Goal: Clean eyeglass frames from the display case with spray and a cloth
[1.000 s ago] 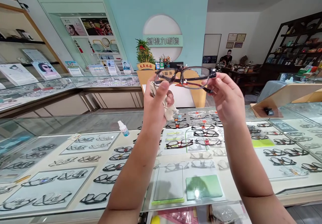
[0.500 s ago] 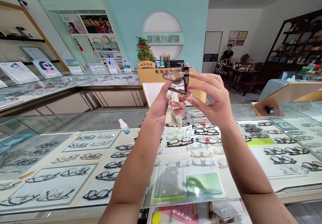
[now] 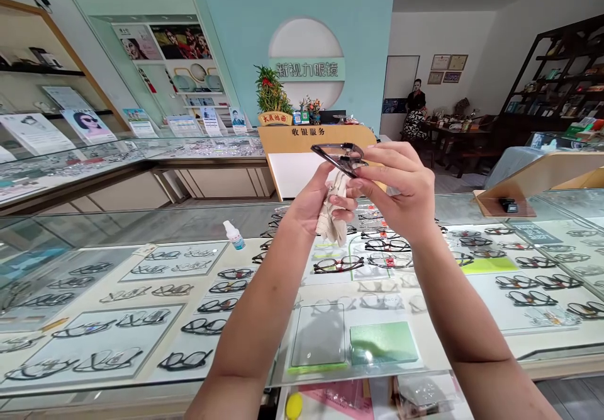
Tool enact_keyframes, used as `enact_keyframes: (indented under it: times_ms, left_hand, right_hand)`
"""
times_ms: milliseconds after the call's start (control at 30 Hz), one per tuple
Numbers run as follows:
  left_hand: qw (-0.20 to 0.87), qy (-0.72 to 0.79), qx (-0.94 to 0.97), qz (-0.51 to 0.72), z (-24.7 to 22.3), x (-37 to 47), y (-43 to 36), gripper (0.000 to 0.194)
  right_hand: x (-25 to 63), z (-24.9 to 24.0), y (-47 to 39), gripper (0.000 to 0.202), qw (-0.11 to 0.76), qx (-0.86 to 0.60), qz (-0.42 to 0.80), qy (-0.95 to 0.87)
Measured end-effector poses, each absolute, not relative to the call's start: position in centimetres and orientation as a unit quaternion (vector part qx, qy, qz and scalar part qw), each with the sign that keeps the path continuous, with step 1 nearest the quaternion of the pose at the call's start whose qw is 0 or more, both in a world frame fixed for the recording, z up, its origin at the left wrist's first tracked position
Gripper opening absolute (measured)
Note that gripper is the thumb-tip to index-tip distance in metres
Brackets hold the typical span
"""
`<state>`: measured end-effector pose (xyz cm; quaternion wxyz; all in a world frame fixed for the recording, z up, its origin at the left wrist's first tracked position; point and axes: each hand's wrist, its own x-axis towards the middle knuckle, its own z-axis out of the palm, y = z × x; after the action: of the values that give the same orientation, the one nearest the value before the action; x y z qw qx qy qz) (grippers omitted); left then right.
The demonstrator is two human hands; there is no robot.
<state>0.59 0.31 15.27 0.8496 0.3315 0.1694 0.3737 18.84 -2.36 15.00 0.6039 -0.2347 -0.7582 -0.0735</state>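
Observation:
Raised over the glass counter, a pair of dark-framed eyeglasses (image 3: 336, 158) is gripped in the fingers of my right hand (image 3: 402, 188), tilted with one dark edge slanting down to the right. Just below and to the left, my left hand (image 3: 311, 204) is closed round a crumpled whitish cloth (image 3: 332, 223). Its thumb points up close to the frame's lower edge; whether it touches is unclear. Parts of the frame are hidden behind my right fingers.
Under the glass top (image 3: 264, 357) lie several rows of eyeglasses on display boards. A small white spray bottle (image 3: 234, 236) stands on the counter to the left. A green card (image 3: 383, 343) lies near the front. Beyond are a service desk (image 3: 283, 143) and a person (image 3: 415, 108).
The eyeglasses have turned from nearly upright to a flatter, slanted pose. My left hand and the cloth have shifted slightly right and down. The person at the back stands more upright.

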Motion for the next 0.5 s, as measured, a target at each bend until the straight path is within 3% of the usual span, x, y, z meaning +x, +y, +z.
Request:
enact_keyframes:
  times_ms: [133,200,367,433,500]
  left_hand:
    - [0.807,0.192,0.426,0.362,14.8,0.8,0.8,0.06]
    - [0.735,0.243,0.5,0.388,14.5,0.3,1.6,0.062]
    - [0.315,0.407,0.466,0.72,15.8,-3.2,2.8,0.043]
    - [0.254,0.353,0.419,0.797,17.2,-4.5,1.7,0.035]
    - [0.271,0.264,0.371,0.848,18.6,-5.4,-0.2,0.037]
  right_hand:
    - [18.6,14.8,-2.4,0.014,0.604,-0.234,-0.124,-0.752]
    - [18.7,14.9,-2.4,0.015,0.603,-0.229,-0.144,-0.75]
    - [19.3,14.9,-1.9,0.01,0.545,-0.255,-0.119,-0.79]
    - [19.2,14.4,-1.2,0.009,0.474,-0.279,-0.077,-0.831]
    - [18.6,13.4,0.0,0.004,0.381,-0.309,-0.036,-0.871]
